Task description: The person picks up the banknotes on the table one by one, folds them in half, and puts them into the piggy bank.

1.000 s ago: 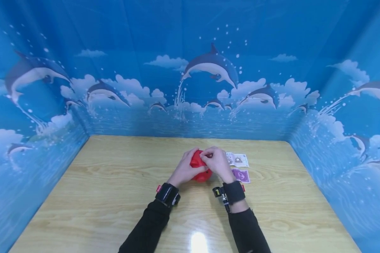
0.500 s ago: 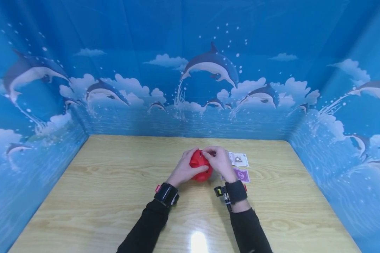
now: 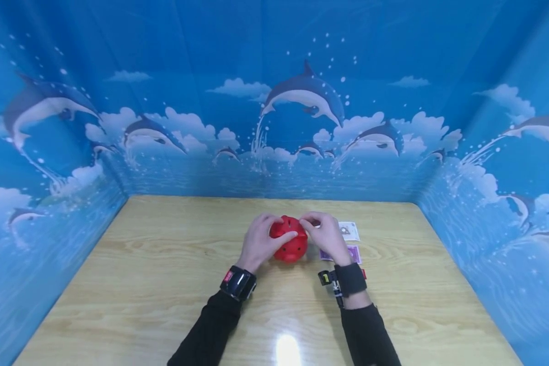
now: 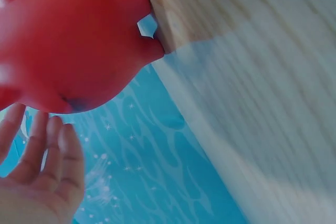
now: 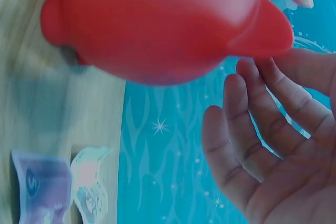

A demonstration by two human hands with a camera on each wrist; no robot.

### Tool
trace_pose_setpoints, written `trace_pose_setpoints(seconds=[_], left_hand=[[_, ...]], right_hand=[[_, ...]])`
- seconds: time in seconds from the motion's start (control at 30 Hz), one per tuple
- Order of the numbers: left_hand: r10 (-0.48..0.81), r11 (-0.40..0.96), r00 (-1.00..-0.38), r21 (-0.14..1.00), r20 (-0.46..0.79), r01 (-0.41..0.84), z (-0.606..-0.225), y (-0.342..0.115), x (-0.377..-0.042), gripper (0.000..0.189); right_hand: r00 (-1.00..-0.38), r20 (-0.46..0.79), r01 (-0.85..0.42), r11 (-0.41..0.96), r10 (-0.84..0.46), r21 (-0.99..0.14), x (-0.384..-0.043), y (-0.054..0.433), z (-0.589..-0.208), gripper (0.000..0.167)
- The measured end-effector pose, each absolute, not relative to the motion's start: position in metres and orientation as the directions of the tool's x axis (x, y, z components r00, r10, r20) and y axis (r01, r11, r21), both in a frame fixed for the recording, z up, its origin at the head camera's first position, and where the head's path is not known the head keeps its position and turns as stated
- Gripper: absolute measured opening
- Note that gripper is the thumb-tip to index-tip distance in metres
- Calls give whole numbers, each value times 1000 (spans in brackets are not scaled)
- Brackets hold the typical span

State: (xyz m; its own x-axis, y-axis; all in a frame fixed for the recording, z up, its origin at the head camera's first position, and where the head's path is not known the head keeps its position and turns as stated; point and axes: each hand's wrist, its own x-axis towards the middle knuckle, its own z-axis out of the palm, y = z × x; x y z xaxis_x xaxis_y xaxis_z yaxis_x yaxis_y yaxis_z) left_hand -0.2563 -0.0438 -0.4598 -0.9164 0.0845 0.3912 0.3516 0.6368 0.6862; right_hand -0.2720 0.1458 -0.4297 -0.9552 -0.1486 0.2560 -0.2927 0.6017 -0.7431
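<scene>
A red piggy bank (image 3: 293, 249) stands on the table with its face towards me and a dark slot in its top. My left hand (image 3: 258, 243) is at its left side, thumb lying across in front of the head; in the left wrist view the relaxed fingers (image 4: 71, 150) of that hand hang just beside the red body. At the right side is my right hand (image 3: 325, 236), fingertips close to one ear. The right wrist view has its fingers (image 5: 239, 108) loosely extended, holding nothing visible; whether they touch the ear is unclear.
Right of the piggy bank, partly behind the right hand, lie a white printed banknote (image 3: 349, 231) and a purple banknote (image 3: 354, 253). Dolphin-print curtains (image 3: 210, 168) enclose the back and sides of the wooden table (image 3: 174, 244).
My right hand has drawn back from the piggy bank's top towards the right. The left hand has loosened and shifted left, so the slot and face show more.
</scene>
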Motion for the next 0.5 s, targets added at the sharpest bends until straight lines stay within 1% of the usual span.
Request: trace_pose_setpoints(seconds=[0.13, 0.27, 0.37, 0.5], left_hand=[[94, 671, -851, 598, 517, 438, -459, -41, -255, 42], [145, 673, -769, 508, 623, 538, -458, -37, -254, 34], [185, 666, -718, 451, 671, 594, -457, -34, -253, 31], [211, 665, -677, 404, 705, 628, -455, -31, -253, 28]], right_hand=[[-953, 263, -300, 607, -153, -736, -271, 155, -431, 22], [-955, 249, -295, 617, -162, -730, -269, 161, -432, 23], [-960, 228, -280, 632, -164, -723, -269, 167, -434, 24], [-966, 209, -258, 647, -154, -717, -269, 177, -437, 23]])
